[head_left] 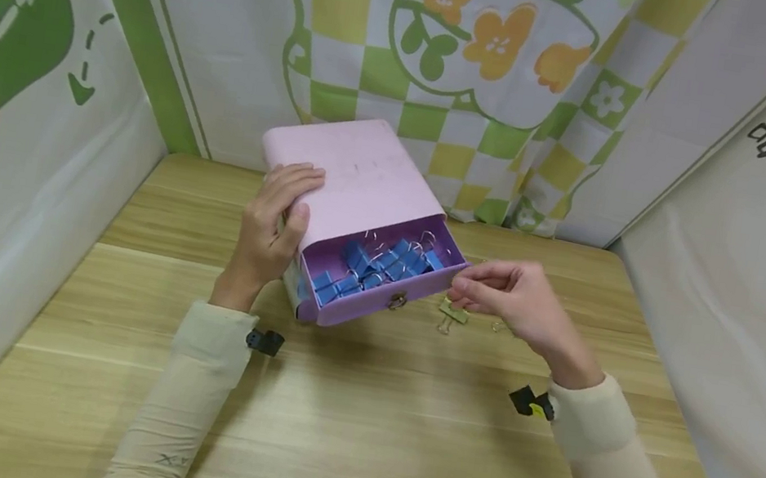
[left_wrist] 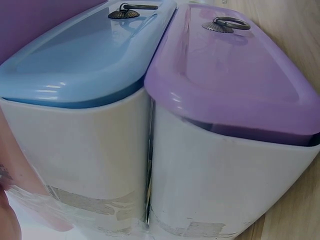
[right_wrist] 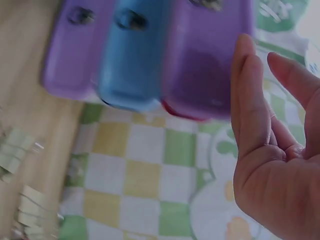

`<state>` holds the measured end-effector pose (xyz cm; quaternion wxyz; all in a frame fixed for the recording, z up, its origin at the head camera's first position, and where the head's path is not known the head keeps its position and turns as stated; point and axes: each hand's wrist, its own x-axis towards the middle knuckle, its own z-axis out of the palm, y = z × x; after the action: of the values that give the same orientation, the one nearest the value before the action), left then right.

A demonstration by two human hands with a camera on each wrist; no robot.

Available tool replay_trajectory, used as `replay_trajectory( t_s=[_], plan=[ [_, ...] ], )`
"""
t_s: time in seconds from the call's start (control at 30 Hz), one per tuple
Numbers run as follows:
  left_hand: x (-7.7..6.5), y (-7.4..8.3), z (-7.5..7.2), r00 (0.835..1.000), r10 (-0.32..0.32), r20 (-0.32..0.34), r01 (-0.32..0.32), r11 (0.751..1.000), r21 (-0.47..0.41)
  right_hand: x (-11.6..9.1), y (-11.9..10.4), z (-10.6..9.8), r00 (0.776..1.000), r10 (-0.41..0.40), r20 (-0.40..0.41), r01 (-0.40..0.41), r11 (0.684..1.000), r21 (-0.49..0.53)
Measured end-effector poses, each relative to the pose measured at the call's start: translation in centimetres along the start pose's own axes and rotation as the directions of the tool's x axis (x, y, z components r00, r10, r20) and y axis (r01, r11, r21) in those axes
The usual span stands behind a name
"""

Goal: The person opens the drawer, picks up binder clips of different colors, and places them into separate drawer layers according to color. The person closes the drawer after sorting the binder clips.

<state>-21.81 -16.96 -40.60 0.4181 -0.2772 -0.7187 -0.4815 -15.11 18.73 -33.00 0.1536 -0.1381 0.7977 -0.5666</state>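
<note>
A small chest of drawers (head_left: 355, 177) with a pale pink top stands at an angle on the table. Its top purple drawer (head_left: 358, 307) is pulled out, and several blue binder clips (head_left: 394, 261) lie inside. Below it, the left wrist view shows a blue drawer (left_wrist: 75, 70) and another purple drawer (left_wrist: 235, 75), both pushed in, with ring pulls. My left hand (head_left: 264, 242) rests on the left side and top of the chest. At the right end of the open drawer is my right hand (head_left: 522, 305), its straight fingers (right_wrist: 252, 100) right at the drawer's edge and the thumb apart.
Beside the drawer, under the right hand, a yellow-green binder clip (head_left: 454, 312) lies on the wooden table (head_left: 354, 433); more pale clips (right_wrist: 31, 202) show in the right wrist view. A patterned curtain (head_left: 458, 130) hangs close behind the chest, with printed cloth on both sides.
</note>
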Motion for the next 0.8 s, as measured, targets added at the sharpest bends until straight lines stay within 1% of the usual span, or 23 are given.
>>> replay_trajectory(
  t_s=[0.1,0.2,0.3,0.37,0.47,0.53,0.7,0.8],
  plan=[
    [0.1,0.0,0.0,1.0,-0.001,0.001,0.001,1.0,0.005,0.0,1.4,1.4,0.998,0.027,0.059,-0.026,1.0,-0.011],
    [0.1,0.0,0.0,1.0,-0.001,-0.001,0.001,1.0,0.003,0.2,2.9,3.0,0.994,0.038,0.103,-0.039,0.999,0.008],
    [0.0,0.0,0.0,1.0,-0.001,0.002,0.001,1.0,0.005,0.5,4.2,4.5,0.992,0.028,0.125,-0.036,0.998,0.06],
    [0.0,0.0,0.0,1.0,-0.002,0.004,0.002,1.0,0.005,0.6,4.7,5.4,0.991,0.018,0.133,-0.033,0.993,0.113],
    [0.0,0.0,0.0,1.0,-0.002,0.005,0.002,1.0,0.004,0.8,5.1,6.4,0.991,0.013,0.132,-0.038,0.982,0.186],
    [0.0,0.0,0.0,1.0,-0.002,0.004,0.002,1.0,0.002,0.8,5.1,7.0,0.991,0.021,0.133,-0.049,0.975,0.215],
    [0.0,0.0,-0.1,1.0,-0.007,0.006,0.007,1.0,0.005,0.8,4.9,7.9,0.989,0.052,0.135,-0.085,0.966,0.245],
    [0.0,-0.1,-0.1,1.0,-0.011,0.008,0.011,1.0,0.01,0.9,4.8,8.3,0.991,0.05,0.124,-0.081,0.963,0.258]
  ],
)
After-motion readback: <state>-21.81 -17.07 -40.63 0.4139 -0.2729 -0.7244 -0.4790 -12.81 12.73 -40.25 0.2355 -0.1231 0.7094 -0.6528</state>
